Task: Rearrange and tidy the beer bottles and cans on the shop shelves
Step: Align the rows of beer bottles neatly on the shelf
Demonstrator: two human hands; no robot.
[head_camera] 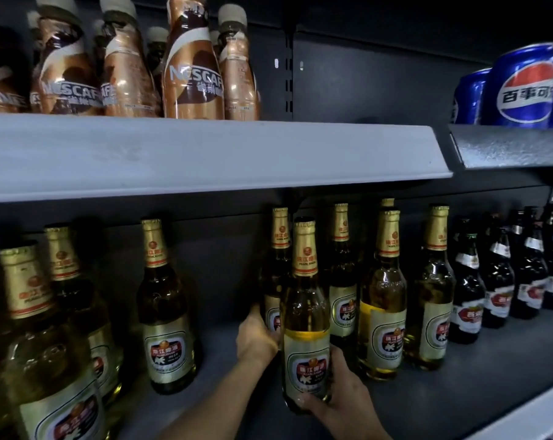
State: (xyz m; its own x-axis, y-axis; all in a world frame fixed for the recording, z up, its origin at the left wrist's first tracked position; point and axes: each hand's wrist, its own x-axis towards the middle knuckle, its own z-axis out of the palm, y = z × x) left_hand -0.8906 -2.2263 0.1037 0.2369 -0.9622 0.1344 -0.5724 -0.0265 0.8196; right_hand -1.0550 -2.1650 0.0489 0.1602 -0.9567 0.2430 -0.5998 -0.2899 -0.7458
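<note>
Head view of a shop shelf bay. Right hand grips the base of a gold-foiled beer bottle, thumb across the lower front edge and fingers curled round the right side of the label; the bottle stands upright at the front of the lower shelf. Left hand is curled round the lower body of a second bottle of the same brand, which stands just behind and to the left of the gripped front bottle and is partly hidden by it.

Right of the two grips, further bottles of the same beer stand close together: one directly behind the front bottle, then two nearer ones and. Beyond these, farther right, a row of dark bottles runs along the shelf. Left of the grips, well apart across a bare stretch of shelf, a single bottle stands alone, and two more stand at the left edge of the picture.

Above the hands, the upper shelf carries brown coffee drink bottles up and to the left; blue cola cans sit on the neighbouring shelf up and to the right.
</note>
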